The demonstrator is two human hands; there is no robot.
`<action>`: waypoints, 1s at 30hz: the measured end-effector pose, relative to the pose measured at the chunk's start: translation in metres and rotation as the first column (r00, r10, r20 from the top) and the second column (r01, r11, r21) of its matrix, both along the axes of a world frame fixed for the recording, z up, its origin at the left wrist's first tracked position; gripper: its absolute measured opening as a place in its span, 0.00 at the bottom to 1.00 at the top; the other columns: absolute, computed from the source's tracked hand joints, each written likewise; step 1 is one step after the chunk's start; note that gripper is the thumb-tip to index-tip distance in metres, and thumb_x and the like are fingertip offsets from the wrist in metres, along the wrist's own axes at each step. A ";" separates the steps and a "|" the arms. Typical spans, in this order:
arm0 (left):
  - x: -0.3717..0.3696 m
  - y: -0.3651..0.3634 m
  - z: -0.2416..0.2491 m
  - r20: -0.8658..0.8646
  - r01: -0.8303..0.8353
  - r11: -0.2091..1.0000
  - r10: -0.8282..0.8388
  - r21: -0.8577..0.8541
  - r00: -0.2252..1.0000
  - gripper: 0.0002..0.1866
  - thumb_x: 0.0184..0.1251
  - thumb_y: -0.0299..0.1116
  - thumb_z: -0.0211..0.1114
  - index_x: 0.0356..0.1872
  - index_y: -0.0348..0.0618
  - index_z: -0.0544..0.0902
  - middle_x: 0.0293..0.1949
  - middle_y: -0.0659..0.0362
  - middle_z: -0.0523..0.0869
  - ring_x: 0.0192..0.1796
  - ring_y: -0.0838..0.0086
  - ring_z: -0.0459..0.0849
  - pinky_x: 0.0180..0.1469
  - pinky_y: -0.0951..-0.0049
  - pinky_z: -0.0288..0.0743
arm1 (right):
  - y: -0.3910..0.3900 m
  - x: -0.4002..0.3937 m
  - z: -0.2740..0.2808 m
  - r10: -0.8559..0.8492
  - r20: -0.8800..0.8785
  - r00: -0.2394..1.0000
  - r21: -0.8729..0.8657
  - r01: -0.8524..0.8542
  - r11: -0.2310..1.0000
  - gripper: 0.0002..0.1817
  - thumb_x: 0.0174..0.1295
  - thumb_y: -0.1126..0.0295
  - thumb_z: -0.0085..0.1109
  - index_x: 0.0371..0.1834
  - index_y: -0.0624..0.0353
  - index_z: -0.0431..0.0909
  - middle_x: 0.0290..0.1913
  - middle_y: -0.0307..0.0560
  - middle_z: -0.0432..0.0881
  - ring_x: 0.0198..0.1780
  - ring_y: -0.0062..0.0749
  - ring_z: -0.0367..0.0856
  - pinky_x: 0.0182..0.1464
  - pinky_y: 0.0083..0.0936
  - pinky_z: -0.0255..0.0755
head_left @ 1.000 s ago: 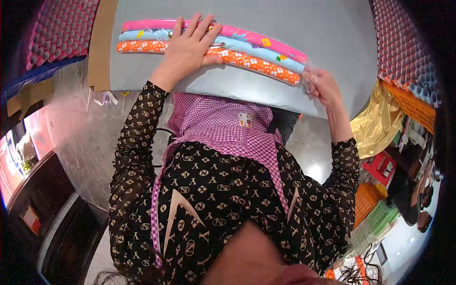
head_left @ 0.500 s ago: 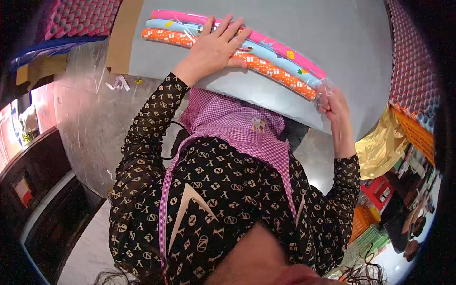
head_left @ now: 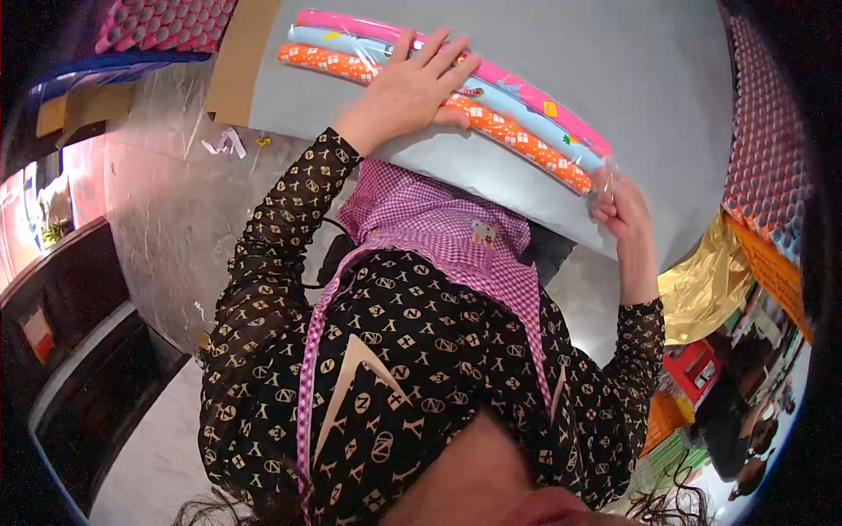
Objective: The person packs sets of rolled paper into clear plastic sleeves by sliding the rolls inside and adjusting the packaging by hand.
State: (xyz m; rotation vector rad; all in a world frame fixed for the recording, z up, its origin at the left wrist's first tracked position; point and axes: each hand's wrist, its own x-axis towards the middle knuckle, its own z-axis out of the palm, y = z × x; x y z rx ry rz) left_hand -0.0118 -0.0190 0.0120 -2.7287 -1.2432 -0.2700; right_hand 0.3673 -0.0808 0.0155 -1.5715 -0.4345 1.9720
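Note:
Three rolls of wrapping paper lie side by side in clear plastic film on a grey table (head_left: 649, 79): a pink roll (head_left: 517, 85), a light blue roll (head_left: 531, 117) and an orange patterned roll (head_left: 517, 138). Across their middle rests my left hand (head_left: 419, 86), palm down with fingers spread. At the right-hand end of the rolls, my right hand (head_left: 621, 203) is closed on the loose end of the plastic film (head_left: 607, 178). What its fingertips press against is partly hidden.
Stacks of rolls stand end-on at the right (head_left: 767, 131) and upper left (head_left: 167, 24). Cardboard (head_left: 241, 66) lies along the table's left side. Gold foil (head_left: 702, 289) hangs by the right edge. Ribbon scraps (head_left: 228, 143) are on the floor.
The view has shifted slightly, so the rolls and both hands appear a little further right. My left hand still lies on the rolls, and my right hand still grips the film end.

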 end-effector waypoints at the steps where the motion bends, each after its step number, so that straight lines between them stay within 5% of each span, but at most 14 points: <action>1: -0.001 0.001 0.000 -0.002 0.007 1.000 -0.007 -0.003 1.000 0.45 0.57 0.70 0.59 0.70 0.50 0.70 0.71 0.53 0.71 0.74 0.55 0.66 0.73 0.41 0.54 | 0.000 0.001 0.002 0.067 0.024 0.997 0.018 -0.068 0.998 0.07 0.72 0.69 0.52 0.34 0.57 0.71 0.16 0.29 0.64 0.11 0.13 0.56 0.12 0.17 0.48; 3: -0.003 -0.001 -0.001 0.006 -0.010 1.000 0.010 0.019 1.000 0.45 0.58 0.70 0.58 0.70 0.49 0.70 0.70 0.52 0.71 0.74 0.55 0.65 0.73 0.41 0.54 | -0.004 0.002 0.002 0.124 0.001 0.992 0.064 -0.124 0.990 0.05 0.71 0.70 0.53 0.37 0.58 0.72 0.16 0.30 0.64 0.11 0.13 0.57 0.12 0.16 0.50; 5: -0.002 -0.002 0.000 0.036 -0.004 0.999 0.006 -0.041 0.999 0.46 0.58 0.69 0.57 0.71 0.48 0.68 0.72 0.52 0.69 0.75 0.55 0.64 0.73 0.43 0.52 | -0.002 0.005 -0.001 0.173 0.224 0.959 0.064 -0.192 0.979 0.05 0.69 0.70 0.55 0.37 0.59 0.74 0.16 0.31 0.66 0.11 0.13 0.58 0.12 0.16 0.51; 8: -0.003 0.000 -0.005 0.055 -0.003 1.000 0.003 -0.014 0.998 0.44 0.59 0.68 0.57 0.71 0.48 0.69 0.71 0.52 0.71 0.74 0.55 0.65 0.73 0.43 0.53 | 0.002 0.017 -0.011 0.292 0.320 0.901 0.130 -0.347 0.929 0.05 0.67 0.70 0.57 0.36 0.59 0.75 0.17 0.32 0.68 0.12 0.13 0.59 0.13 0.16 0.52; 15: -0.004 -0.001 -0.005 0.075 0.003 0.999 0.001 -0.046 0.997 0.45 0.61 0.68 0.57 0.72 0.47 0.67 0.73 0.52 0.67 0.75 0.54 0.64 0.74 0.39 0.50 | 0.003 0.012 -0.009 0.242 0.395 0.886 0.123 -0.312 0.942 0.08 0.63 0.68 0.65 0.32 0.58 0.77 0.17 0.31 0.69 0.13 0.13 0.61 0.14 0.16 0.52; 22: -0.003 -0.003 0.002 0.059 0.015 0.998 -0.011 -0.053 0.998 0.45 0.61 0.69 0.56 0.72 0.47 0.67 0.73 0.52 0.67 0.75 0.54 0.64 0.74 0.40 0.51 | 0.002 0.004 -0.009 0.141 0.411 0.901 0.125 -0.209 0.970 0.10 0.66 0.66 0.64 0.29 0.51 0.73 0.15 0.29 0.67 0.11 0.12 0.59 0.13 0.16 0.51; 30: -0.003 -0.004 0.002 0.083 0.011 0.999 -0.007 -0.049 0.997 0.45 0.61 0.68 0.56 0.71 0.46 0.68 0.73 0.51 0.67 0.75 0.55 0.64 0.74 0.41 0.51 | 0.005 0.010 -0.014 0.042 0.119 0.992 -0.004 -0.042 0.999 0.11 0.68 0.66 0.61 0.28 0.53 0.74 0.13 0.29 0.63 0.10 0.15 0.54 0.12 0.19 0.47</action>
